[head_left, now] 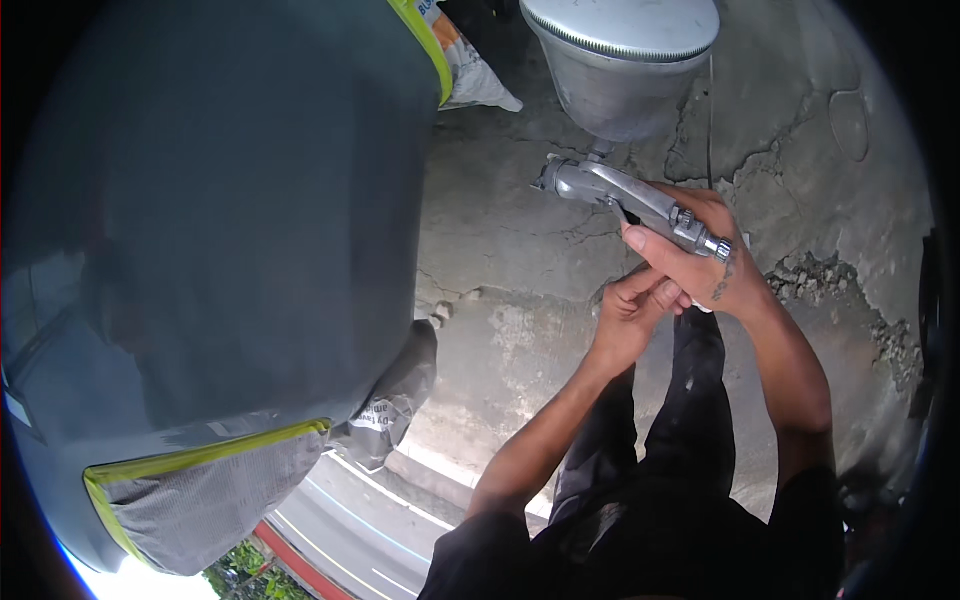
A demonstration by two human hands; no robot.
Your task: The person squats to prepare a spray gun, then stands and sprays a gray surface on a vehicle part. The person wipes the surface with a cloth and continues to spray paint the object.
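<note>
My right hand (700, 260) grips the handle of a metal spray gun (630, 200) whose silver cup (620, 60) rises toward the top of the view. Its nozzle points left toward a glossy grey-blue car panel (220, 220). My left hand (630, 310) is curled just below the right hand, fingers bent at the base of the gun's handle, where something small and white shows. I cannot tell whether the left hand grips it.
Yellow-green tape and newspaper masking (210, 490) edge the panel at the bottom and at the top (450, 50). Cracked, broken concrete floor (800, 180) lies under me. My dark trousers (660, 440) fill the lower middle.
</note>
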